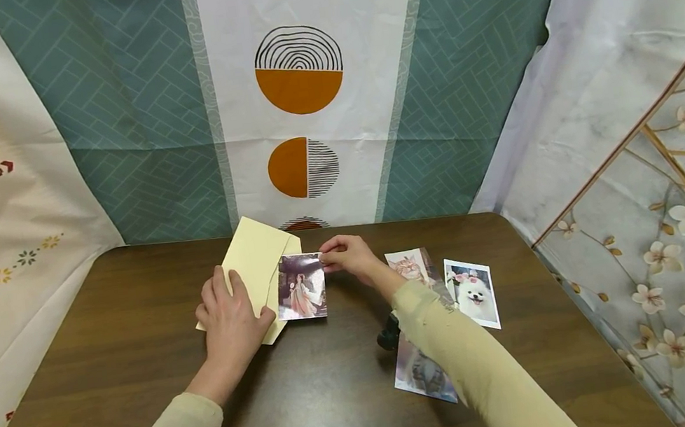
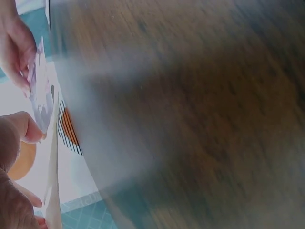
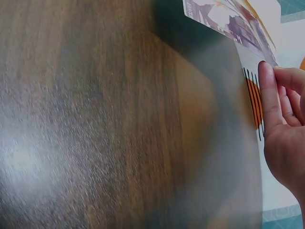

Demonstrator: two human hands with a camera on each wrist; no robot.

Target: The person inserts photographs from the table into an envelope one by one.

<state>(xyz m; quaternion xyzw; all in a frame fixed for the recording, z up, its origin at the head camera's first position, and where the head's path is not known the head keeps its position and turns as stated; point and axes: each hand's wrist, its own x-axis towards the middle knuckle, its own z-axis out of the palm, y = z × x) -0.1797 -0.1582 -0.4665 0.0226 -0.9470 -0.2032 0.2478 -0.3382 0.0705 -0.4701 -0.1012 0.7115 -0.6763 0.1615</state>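
My left hand (image 1: 227, 318) grips a pale yellow paper envelope (image 1: 254, 252), tilted over the table, its flap side facing right. A small photo card (image 1: 302, 288) of a figure in a flowing pink and white robe overlaps the envelope's right side. My right hand (image 1: 350, 258) pinches that card by its upper right corner, between thumb and fingertips. In the left wrist view, the left thumb (image 2: 31, 131) lies right at the card's near end, and the envelope (image 2: 53, 181) shows edge-on. The right wrist view has the card (image 3: 233, 21) raised over the tabletop.
On the right of the brown table (image 1: 142, 349) lie a cat picture (image 1: 408, 266), a white dog picture (image 1: 475, 297) and another picture (image 1: 421, 373) partly hidden by my right sleeve. A patterned cloth (image 1: 307, 126) hangs behind the table's far edge.
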